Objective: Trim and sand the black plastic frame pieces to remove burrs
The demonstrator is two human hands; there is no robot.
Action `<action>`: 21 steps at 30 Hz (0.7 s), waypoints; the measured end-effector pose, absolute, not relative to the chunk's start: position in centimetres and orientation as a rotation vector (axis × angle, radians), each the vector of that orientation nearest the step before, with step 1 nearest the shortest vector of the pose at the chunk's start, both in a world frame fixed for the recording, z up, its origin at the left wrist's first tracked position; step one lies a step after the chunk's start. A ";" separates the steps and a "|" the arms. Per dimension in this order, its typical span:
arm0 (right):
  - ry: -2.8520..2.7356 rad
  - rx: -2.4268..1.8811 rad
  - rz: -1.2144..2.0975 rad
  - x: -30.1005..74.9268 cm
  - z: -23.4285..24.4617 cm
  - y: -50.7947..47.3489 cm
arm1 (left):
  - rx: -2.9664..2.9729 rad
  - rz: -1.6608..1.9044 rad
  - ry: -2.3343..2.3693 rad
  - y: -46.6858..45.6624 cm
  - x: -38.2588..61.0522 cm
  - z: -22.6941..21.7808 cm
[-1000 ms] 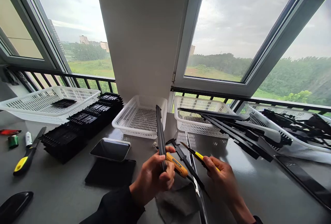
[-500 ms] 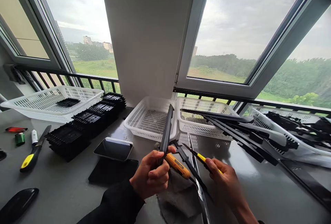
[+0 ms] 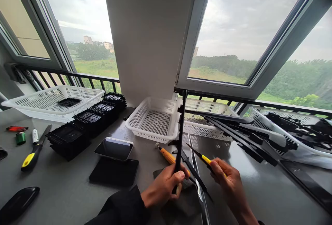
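"Head view: where is the black strip [image 3: 181, 131]?"

"Nearly upright over the table [image 3: 77, 197], its lower end grasped by the left hand [image 3: 166, 185], fingers curled around it. Its upper part crosses the view between two white baskets."

"And the right hand [image 3: 226, 177]?"

"Its fingers grip a yellow-handled knife [image 3: 206, 160]. The dark blade slants up toward the strip; a thin gap shows between tip and strip."

"What lies just beneath them?"

"An orange tool [image 3: 167, 155], partly hidden by the left hand, a shiny metal rail [image 3: 203, 204] and a dark cloth [image 3: 185, 206]."

"Farther out?"

"Behind, the middle basket [image 3: 151, 137]; to its right, another basket [image 3: 211, 132] with long dark pieces [image 3: 233, 129] lying across it. Leftward, a phone [image 3: 114, 149] beside a black slab [image 3: 114, 173], then stacked black trays [image 3: 86, 123]."
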State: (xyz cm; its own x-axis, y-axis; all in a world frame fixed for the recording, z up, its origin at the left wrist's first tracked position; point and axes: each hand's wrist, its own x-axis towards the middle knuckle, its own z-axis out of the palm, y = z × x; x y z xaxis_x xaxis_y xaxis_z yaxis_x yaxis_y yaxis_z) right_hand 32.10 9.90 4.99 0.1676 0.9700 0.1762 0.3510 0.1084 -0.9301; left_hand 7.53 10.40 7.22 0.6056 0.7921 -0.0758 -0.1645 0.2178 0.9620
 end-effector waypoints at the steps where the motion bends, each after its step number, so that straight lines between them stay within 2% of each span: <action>1: -1.361 -1.422 0.754 32.2 5.1 9.8 | 1.182 0.757 0.658 10.3 7.8 7.0; 6: -1.419 -1.359 0.728 32.2 5.6 9.3 | 1.132 0.911 0.821 10.8 8.0 6.3; 21: -1.734 -1.473 0.801 31.1 5.6 9.8 | 1.026 0.924 0.802 11.3 8.0 6.8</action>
State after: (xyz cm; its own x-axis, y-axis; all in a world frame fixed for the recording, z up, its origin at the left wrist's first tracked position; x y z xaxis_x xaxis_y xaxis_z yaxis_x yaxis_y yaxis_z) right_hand 31.11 9.77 5.59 -0.0945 0.9876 0.1254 0.5449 0.1567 -0.8237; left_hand 8.02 11.26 6.81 0.3973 0.9098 -0.1205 -0.2477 0.2327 0.9405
